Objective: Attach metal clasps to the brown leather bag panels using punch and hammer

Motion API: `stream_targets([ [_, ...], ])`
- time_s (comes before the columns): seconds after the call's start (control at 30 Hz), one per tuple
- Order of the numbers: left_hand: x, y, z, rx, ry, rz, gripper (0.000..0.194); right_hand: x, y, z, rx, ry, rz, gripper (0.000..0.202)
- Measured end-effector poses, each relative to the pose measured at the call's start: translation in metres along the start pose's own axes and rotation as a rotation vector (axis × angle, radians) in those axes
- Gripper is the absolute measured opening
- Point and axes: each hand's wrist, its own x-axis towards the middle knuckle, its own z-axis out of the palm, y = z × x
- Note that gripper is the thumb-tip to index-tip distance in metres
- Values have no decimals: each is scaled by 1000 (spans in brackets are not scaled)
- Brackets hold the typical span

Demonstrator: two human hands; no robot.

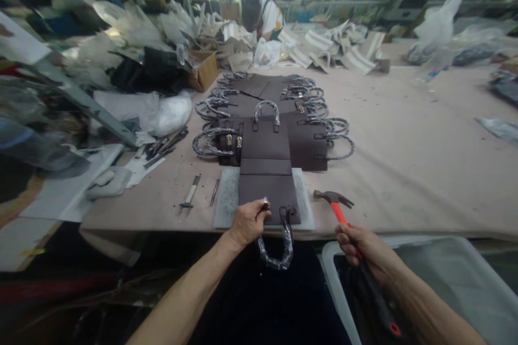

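Note:
A dark brown leather bag piece (266,186) lies unfolded over a grey slab (227,197) at the table's front edge. One plastic-wrapped handle (279,265) hangs over that edge. My left hand (249,222) pinches a small metal-tipped tool (266,204) upright on the leather, beside the handle's tab. My right hand (366,248) is closed round a claw hammer (336,206) with a red and black handle, right of the slab; its head is above the table.
Stacked brown bag pieces (309,145) with wrapped handles lie behind the slab. A divider tool (191,194) and a metal rod (215,192) lie left of it. A pale plastic bin (449,264) stands at lower right; a carton (204,70) is at back left.

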Motion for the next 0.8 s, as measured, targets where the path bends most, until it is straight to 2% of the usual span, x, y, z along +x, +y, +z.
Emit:
stream_targets([
  [0.07, 0, 0, 0, 6, 6, 9, 13, -24, -16, 15, -119, 54, -183, 34],
  [0.17, 0, 1, 0, 21, 3, 11, 13, -51, -47, 35, -463, 151, -632, 42],
  [0.23, 0, 0, 1, 30, 0, 22, 13, -59, -62, 46, -740, 188, -920, 39],
  [0.3, 0, 0, 1, 42, 1, 36, 12, -59, -72, 53, -1023, 167, -1071, 37],
  [0.4, 0, -1, 2, 60, 11, 43, 11, -59, -81, 59, -1271, 107, -1101, 35],
  [0.43, 0, -1, 2, 62, 13, 43, 11, -61, -83, 60, -1264, 125, -1117, 35],
  [0.53, 0, 0, 2, 64, 10, 42, 12, -67, -83, 64, -1047, 309, -1201, 34],
  [0.6, 0, 0, 2, 82, 2, 43, 11, -68, -79, 64, -1017, 329, -1204, 37],
  [0.7, 0, -1, 2, 101, -7, 42, 10, -62, -74, 56, -1221, 140, -1062, 34],
  [0.8, 0, -1, 2, 65, -5, 32, 12, -47, -72, 38, -1191, 107, -884, 34],
])
